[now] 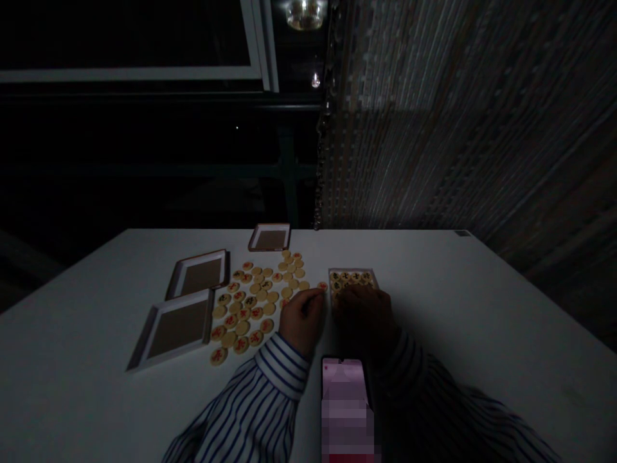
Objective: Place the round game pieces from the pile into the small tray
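Dim light falls on round wooden Chinese chess pieces (250, 301) spread to the left of my hands, some showing red or black characters, others blank side up. My left hand (303, 321) is closed, with its fingertips at the edge of a red-marked Chinese chess piece (322, 287). Just to the right, a shallow box (351, 270) contains rows of black-marked pieces. Over the near part of this box, my right hand (367, 318) is curled in shadow. Its fingertips, and anything between them, are hidden.
Two shallow box parts (166, 302) (180, 273) lie at the left, and a smaller tray (270, 225) sits near the far edge. A lit phone (344, 386) lies between my forearms. Beyond the white table (457, 308) hangs a string curtain (409, 161).
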`<action>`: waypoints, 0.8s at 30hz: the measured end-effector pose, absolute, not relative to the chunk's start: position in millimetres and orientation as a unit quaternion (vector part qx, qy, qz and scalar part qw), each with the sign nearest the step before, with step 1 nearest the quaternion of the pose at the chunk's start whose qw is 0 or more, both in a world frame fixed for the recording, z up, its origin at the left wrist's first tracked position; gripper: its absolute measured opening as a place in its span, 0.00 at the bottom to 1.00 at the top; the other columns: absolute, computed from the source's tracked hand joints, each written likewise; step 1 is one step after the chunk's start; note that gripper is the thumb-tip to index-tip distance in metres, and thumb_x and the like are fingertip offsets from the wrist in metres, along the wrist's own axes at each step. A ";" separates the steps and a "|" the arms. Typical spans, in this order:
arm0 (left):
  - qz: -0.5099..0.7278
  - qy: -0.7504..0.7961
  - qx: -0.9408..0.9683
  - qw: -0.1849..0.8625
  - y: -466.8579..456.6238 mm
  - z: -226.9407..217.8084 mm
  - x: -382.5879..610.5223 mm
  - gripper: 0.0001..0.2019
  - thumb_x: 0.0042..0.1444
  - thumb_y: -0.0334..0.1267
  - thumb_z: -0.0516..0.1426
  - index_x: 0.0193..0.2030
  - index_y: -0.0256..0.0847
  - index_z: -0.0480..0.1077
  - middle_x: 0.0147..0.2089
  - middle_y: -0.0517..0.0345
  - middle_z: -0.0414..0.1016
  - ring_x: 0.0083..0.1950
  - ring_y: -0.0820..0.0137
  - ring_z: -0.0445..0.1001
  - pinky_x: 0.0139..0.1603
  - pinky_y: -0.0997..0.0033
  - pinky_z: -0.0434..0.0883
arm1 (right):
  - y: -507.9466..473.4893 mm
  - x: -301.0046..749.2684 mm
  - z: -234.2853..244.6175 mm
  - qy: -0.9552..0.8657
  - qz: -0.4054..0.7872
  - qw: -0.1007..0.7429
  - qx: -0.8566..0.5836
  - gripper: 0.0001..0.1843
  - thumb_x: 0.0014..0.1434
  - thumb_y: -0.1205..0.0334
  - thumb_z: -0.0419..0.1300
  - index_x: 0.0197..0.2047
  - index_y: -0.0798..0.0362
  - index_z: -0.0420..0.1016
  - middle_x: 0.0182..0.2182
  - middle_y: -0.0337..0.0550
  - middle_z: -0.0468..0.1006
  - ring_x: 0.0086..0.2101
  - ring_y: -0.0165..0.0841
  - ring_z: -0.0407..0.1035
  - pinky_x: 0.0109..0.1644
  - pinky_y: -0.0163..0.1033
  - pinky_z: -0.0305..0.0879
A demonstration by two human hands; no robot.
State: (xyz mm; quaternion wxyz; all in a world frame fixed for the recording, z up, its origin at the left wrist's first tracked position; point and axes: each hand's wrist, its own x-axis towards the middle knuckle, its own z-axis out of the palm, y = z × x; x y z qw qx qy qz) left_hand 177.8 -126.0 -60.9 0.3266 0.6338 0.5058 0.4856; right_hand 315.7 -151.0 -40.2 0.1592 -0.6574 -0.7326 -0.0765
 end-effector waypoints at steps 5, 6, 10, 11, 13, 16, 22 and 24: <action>0.485 0.508 0.633 0.326 -126.1 -63.0 177.8 0.09 0.50 0.36 0.54 0.35 0.39 0.73 0.34 0.52 0.77 0.36 0.70 0.74 0.38 0.73 0.71 | -150.7 315.3 -39.6 -0.731 -0.063 0.159 -0.660 0.08 0.54 0.60 0.52 0.32 0.51 0.71 0.32 0.41 0.73 0.38 0.34 0.63 0.41 0.40 0.47; 0.486 0.507 0.634 0.324 -125.9 -63.6 177.8 0.09 0.50 0.36 0.54 0.35 0.39 0.73 0.35 0.52 0.77 0.36 0.70 0.74 0.38 0.73 0.71 | -151.2 315.3 -38.9 -0.732 -0.064 0.159 -0.660 0.08 0.54 0.60 0.52 0.32 0.52 0.71 0.33 0.41 0.73 0.38 0.34 0.63 0.41 0.40 0.47; 0.490 0.499 0.638 0.322 -124.7 -65.8 177.8 0.09 0.50 0.36 0.54 0.36 0.38 0.73 0.36 0.52 0.77 0.37 0.70 0.74 0.40 0.72 0.71 | -152.6 314.4 -38.2 -0.732 -0.071 0.167 -0.657 0.07 0.54 0.61 0.53 0.31 0.53 0.71 0.33 0.41 0.73 0.38 0.33 0.64 0.41 0.40 0.47; 0.492 0.497 0.637 0.324 -124.3 -66.4 177.9 0.09 0.50 0.36 0.54 0.36 0.37 0.73 0.35 0.52 0.77 0.37 0.70 0.74 0.39 0.72 0.71 | -152.5 314.2 -38.8 -0.729 -0.075 0.170 -0.658 0.07 0.53 0.62 0.53 0.31 0.53 0.71 0.32 0.41 0.73 0.38 0.33 0.64 0.41 0.40 0.47; 0.496 0.493 0.637 0.325 -123.6 -67.7 178.0 0.10 0.50 0.36 0.53 0.36 0.37 0.73 0.35 0.52 0.77 0.36 0.70 0.74 0.39 0.72 0.71 | -151.7 314.1 -41.1 -0.724 -0.083 0.177 -0.661 0.06 0.53 0.62 0.54 0.30 0.53 0.71 0.32 0.42 0.73 0.37 0.33 0.63 0.41 0.40 0.47; 0.499 0.492 0.640 0.314 -122.7 -69.2 178.0 0.09 0.50 0.36 0.54 0.36 0.38 0.73 0.35 0.52 0.77 0.36 0.70 0.74 0.38 0.72 0.71 | -150.1 314.8 -44.8 -0.729 -0.094 0.192 -0.650 0.06 0.53 0.62 0.54 0.30 0.53 0.71 0.31 0.42 0.73 0.36 0.33 0.63 0.41 0.40 0.46; 0.501 0.496 0.640 0.305 -122.4 -68.7 177.1 0.09 0.50 0.37 0.54 0.35 0.38 0.73 0.34 0.53 0.77 0.36 0.70 0.74 0.38 0.71 0.71 | -149.2 317.2 -46.9 -0.734 -0.120 0.221 -0.630 0.09 0.54 0.60 0.52 0.31 0.54 0.70 0.30 0.43 0.73 0.35 0.33 0.62 0.41 0.40 0.46; 0.502 0.494 0.642 0.303 -122.4 -67.8 176.8 0.09 0.50 0.37 0.54 0.35 0.38 0.73 0.34 0.53 0.77 0.36 0.70 0.74 0.38 0.70 0.71 | -149.5 316.8 -46.4 -0.733 -0.119 0.229 -0.629 0.07 0.53 0.61 0.52 0.31 0.54 0.70 0.29 0.42 0.73 0.35 0.33 0.62 0.41 0.40 0.46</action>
